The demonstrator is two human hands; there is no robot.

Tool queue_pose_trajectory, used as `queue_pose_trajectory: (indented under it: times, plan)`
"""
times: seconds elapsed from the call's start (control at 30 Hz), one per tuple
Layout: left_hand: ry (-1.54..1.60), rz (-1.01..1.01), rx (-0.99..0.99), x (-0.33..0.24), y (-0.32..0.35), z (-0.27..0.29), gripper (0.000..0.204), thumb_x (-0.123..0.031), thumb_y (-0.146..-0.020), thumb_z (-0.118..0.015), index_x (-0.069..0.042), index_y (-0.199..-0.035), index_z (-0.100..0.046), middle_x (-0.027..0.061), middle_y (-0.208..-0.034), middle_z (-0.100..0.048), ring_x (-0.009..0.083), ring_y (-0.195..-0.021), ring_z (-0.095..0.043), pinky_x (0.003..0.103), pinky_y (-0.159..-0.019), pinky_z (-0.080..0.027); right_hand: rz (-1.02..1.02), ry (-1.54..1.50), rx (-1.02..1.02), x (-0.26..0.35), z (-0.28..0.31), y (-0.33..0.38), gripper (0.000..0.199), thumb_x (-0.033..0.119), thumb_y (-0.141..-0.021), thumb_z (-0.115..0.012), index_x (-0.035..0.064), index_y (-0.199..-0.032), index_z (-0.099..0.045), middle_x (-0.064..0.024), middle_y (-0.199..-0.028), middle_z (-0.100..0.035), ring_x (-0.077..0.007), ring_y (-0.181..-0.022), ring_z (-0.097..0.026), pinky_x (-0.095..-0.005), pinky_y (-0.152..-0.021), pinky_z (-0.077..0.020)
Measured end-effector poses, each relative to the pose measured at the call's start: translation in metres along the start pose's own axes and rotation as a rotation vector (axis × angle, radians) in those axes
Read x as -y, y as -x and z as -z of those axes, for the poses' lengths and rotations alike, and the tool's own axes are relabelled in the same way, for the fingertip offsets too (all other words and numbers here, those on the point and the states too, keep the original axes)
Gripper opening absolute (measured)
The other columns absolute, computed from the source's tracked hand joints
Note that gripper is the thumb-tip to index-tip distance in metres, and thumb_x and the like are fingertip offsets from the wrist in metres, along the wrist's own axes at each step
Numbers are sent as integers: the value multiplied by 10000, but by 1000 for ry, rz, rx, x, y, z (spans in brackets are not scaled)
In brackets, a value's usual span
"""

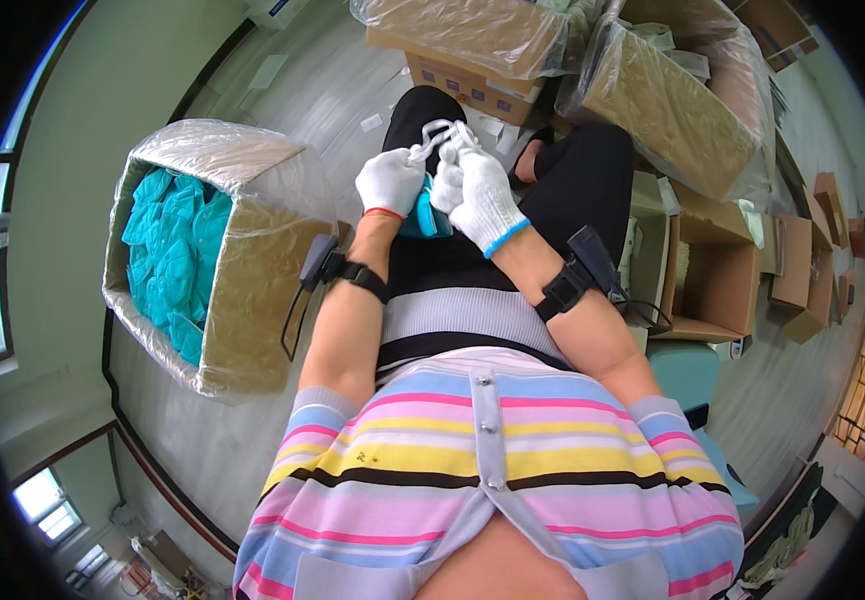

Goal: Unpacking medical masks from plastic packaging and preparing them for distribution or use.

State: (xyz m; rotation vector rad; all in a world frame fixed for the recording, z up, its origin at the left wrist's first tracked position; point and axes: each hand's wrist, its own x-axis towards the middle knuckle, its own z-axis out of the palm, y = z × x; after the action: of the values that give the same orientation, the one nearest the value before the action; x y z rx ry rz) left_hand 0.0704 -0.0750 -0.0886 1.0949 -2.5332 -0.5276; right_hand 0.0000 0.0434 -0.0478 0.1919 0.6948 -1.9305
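Both of my hands wear white knitted gloves and are close together above my lap. My left hand (391, 181), with a red cuff edge, is closed on a white band (433, 138) that loops up between the hands. Closed on the same looped band is my right hand (477, 188), whose cuff edge is blue. A teal folded fabric piece (426, 218) shows just below and between the gloves. The gloves hide part of it, and I cannot tell whether the band is joined to it.
At the left stands a plastic-lined carton (253, 290) full of teal fabric pieces (175, 250). More plastic-lined cartons (668, 110) stand ahead and at the right. An open brown box (708, 270) is near my right side. Paper scraps (371, 123) lie on the grey floor.
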Motion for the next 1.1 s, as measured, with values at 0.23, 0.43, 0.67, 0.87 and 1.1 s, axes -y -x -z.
queue_pose_trajectory:
  times: [0.23, 0.43, 0.67, 0.87, 1.1]
  plan:
    - [-44, -38, 159, -34, -6, -2, 379, -418, -904, -521, -129, -786, -734, 161, -833, -690, 386, -844, -660, 476, -756, -524, 19, 111, -157, 25, 16, 49, 314, 259, -1029, -385, 171, -743, -480, 71, -488, -270, -101, -349, -230, -284, -370, -210]
    - [129, 342, 72, 58, -32, -10, 467, -438, -932, -518, -32, -831, -726, 213, -866, -691, 374, -866, -675, 453, -759, -513, 14, -128, -344, 71, 52, 127, 355, 403, -1023, -452, 181, -748, -494, 94, -524, -289, -56, -382, -276, -236, -352, -243]
    - [1645, 226, 313, -11, -15, 42, 424, -333, -994, -536, -123, -628, -493, 6, -539, -410, 166, -481, -401, 312, -503, -345, -149, 175, -98, 77, 81, 88, 325, 412, -958, -595, 101, -1051, -576, -32, -878, -624, -14, -418, -318, -188, -356, -261]
    - [1880, 143, 390, -71, 8, 49, 488, -331, -1047, -419, -129, -606, -361, 0, -575, -299, 167, -550, -298, 334, -580, -296, -488, -97, 372, 20, 32, 64, 231, 354, -1003, -533, 124, -999, -561, 15, -724, -580, -47, -423, -386, -197, -383, -326]
    - [1748, 242, 808, -49, -16, 38, 505, -447, -1016, -450, -80, -680, -537, 76, -608, -542, 198, -549, -526, 302, -484, -395, -285, 62, 212, 30, 30, 98, 76, 72, -961, -577, 80, -1022, -533, -38, -952, -628, -189, -967, -675, -331, -761, -579]
